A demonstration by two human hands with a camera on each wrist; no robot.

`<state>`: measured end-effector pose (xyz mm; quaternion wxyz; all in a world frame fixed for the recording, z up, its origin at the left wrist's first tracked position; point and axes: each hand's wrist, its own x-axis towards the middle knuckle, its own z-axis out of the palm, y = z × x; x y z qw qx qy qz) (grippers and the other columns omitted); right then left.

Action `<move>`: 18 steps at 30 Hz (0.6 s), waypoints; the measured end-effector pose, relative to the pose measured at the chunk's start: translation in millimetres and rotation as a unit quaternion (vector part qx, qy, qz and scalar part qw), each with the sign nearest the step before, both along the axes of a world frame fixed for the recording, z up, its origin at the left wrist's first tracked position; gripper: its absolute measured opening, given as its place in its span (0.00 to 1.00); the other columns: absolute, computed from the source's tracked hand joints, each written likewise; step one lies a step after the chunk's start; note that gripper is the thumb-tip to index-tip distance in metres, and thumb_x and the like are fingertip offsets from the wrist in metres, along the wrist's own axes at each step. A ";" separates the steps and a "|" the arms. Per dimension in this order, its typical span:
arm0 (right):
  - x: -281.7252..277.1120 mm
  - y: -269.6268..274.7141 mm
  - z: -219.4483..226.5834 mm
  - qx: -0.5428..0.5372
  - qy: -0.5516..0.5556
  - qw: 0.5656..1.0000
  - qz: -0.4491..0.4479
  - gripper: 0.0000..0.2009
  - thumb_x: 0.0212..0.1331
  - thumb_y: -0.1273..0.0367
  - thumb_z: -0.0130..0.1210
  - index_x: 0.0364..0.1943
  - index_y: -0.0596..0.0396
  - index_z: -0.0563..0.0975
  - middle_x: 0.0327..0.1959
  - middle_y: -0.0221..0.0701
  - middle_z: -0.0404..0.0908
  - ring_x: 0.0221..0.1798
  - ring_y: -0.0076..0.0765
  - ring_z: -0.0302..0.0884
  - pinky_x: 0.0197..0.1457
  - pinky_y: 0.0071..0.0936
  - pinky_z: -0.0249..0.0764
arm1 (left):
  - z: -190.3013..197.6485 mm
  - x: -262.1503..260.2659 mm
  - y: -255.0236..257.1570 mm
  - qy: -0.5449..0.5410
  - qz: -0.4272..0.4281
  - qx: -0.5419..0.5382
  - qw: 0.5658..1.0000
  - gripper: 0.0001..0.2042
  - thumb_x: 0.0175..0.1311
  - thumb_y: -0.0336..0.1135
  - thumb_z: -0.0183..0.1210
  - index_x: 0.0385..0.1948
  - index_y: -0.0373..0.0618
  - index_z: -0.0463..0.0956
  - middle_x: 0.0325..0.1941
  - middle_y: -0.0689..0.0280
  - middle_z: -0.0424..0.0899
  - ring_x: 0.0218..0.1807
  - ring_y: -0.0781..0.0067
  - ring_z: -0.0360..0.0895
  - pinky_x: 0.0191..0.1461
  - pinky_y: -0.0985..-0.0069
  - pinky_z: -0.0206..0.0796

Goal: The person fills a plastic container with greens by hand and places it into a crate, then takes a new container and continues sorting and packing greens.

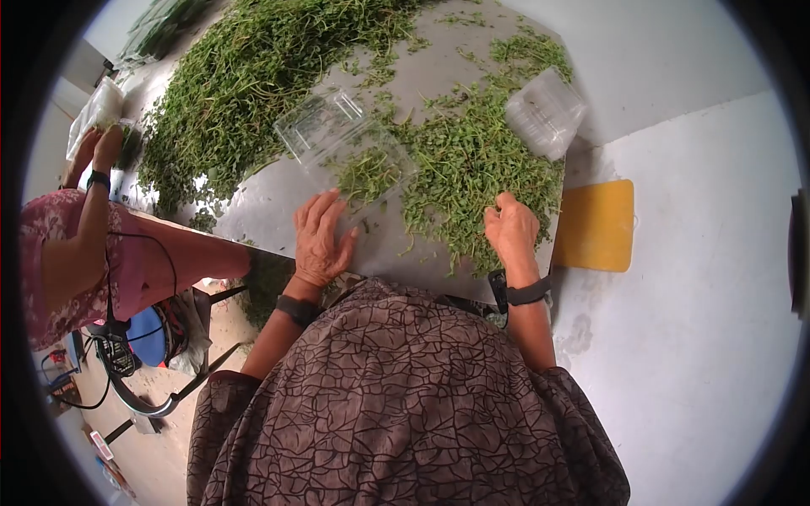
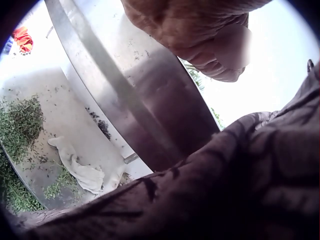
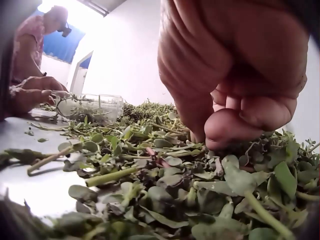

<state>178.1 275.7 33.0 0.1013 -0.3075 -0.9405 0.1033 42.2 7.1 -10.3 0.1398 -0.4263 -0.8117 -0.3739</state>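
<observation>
My left hand [image 1: 321,236] lies at the near edge of the metal table, fingers loosely extended, with the fingertips close to a clear plastic clamshell box [image 1: 316,135]. That box stands with its lid up and holds a small bunch of leafy greens [image 1: 369,173]. Over the loose heap of greens [image 1: 460,156], my right hand [image 1: 512,228] has its fingers curled down. Seen from the right wrist, the thumb and fingers [image 3: 232,127] pinch at the small-leaved, thick-stemmed sprigs [image 3: 165,170]; the exact pieces between them are hidden.
A second clear box [image 1: 547,114] sits on the heap's right. A bigger pile of greens [image 1: 228,101] covers the table's far left. Another person [image 1: 80,228] works at the left side. A yellow board [image 1: 595,226] juts out beyond the right edge. Below is a shelf with a white cloth [image 2: 77,165].
</observation>
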 end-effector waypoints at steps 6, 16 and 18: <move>-2.4 0.7 7.7 -0.076 0.094 0.992 -0.028 0.13 0.46 0.70 0.57 0.16 0.60 0.65 0.12 0.44 0.64 0.16 0.48 0.66 0.23 0.39 0.63 | 2.4 0.2 -1.0 -0.005 -0.003 -0.001 1.000 0.25 0.45 0.31 0.61 0.49 0.41 0.68 0.56 0.57 0.69 0.57 0.51 0.64 0.58 0.57 0.55; -40.8 -49.9 114.5 -0.447 0.246 0.860 0.011 0.04 0.56 0.75 0.54 0.27 0.61 0.73 0.17 0.26 0.73 0.17 0.14 0.66 0.19 0.14 0.64 | 4.3 -0.3 -2.5 -0.008 -0.009 0.007 1.000 0.26 0.45 0.32 0.63 0.50 0.41 0.67 0.57 0.57 0.68 0.56 0.50 0.65 0.56 0.58 0.58; -52.8 -64.1 117.6 -0.460 0.258 0.848 0.052 0.04 0.56 0.74 0.54 0.30 0.63 0.74 0.18 0.27 0.74 0.18 0.14 0.68 0.19 0.14 0.64 | 4.3 -0.2 -2.7 -0.011 -0.017 0.006 1.000 0.26 0.46 0.32 0.63 0.50 0.41 0.67 0.57 0.57 0.68 0.56 0.49 0.65 0.56 0.57 0.58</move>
